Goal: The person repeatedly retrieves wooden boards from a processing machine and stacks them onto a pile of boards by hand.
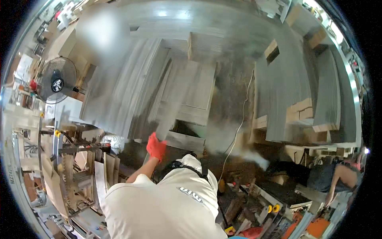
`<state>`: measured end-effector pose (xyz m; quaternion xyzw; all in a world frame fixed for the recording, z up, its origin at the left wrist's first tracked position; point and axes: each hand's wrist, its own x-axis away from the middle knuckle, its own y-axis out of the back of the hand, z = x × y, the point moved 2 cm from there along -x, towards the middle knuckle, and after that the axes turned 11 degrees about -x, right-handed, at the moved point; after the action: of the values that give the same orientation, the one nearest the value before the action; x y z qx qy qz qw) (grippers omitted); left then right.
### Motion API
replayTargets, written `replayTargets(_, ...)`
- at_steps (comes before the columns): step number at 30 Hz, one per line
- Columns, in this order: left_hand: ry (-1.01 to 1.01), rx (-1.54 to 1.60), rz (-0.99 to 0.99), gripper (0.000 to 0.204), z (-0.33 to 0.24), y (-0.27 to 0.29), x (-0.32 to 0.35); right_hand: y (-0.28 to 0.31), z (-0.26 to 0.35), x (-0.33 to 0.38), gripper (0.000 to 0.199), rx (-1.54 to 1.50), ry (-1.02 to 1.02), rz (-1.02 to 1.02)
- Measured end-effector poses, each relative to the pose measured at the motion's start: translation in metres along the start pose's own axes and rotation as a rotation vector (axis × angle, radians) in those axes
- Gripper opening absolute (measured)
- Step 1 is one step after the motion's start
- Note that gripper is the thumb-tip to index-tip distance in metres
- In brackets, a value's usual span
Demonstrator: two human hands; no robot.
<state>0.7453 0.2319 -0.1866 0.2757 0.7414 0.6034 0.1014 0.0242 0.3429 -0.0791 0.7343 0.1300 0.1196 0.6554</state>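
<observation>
Directly in front of me a co-worker in a white shirt point(159, 207) bends forward, back toward me. A black strap point(175, 166) runs around this person's white cap. The co-worker's red-gloved left hand point(156, 148) is raised over the near end of a grey panel stack point(187, 89); it seems to hold nothing. At the lower edge, a red shape point(251, 232) looks like part of a gloved hand. It is cut off, so whose it is and what it holds cannot be made out. My left hand does not show.
Grey panels point(111, 83) are stacked at the left, beside a black fan point(57, 81). More stacked panels point(286, 87) stand at the right. A white cable point(241, 123) crosses the floor. Another person's arm point(339, 181) hangs down at the far right. Tools and boards crowd both lower sides.
</observation>
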Motion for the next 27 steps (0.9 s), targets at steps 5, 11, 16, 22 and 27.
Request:
replayTargets(5, 0.149, -0.031, -0.165, 0.060, 0.001, -0.007, -0.095, -0.005, 0.000, -0.013, 0.042, 0.014, 0.005, -0.031)
replayTargets(11, 0.222, -0.029, -0.072, 0.061, -0.002, -0.029, -0.195, -0.005, 0.002, -0.020, 0.040, 0.051, 0.009, -0.065)
replayTargets(16, 0.446, -0.307, -0.106, 0.056, -0.013, -0.008, -0.235, -0.020, 0.005, -0.020, 0.038, 0.048, 0.026, -0.062)
replayTargets(22, -0.119, -0.166, -0.171, 0.057, -0.156, -0.083, -0.184, -0.034, -0.077, -0.047, 0.036, 0.198, -0.015, -0.132)
replayTargets(27, -0.625, 0.075, 0.095, 0.058, -0.255, -0.149, -0.106, -0.023, 0.019, -0.018, 0.025, -0.448, 0.105, -0.377)
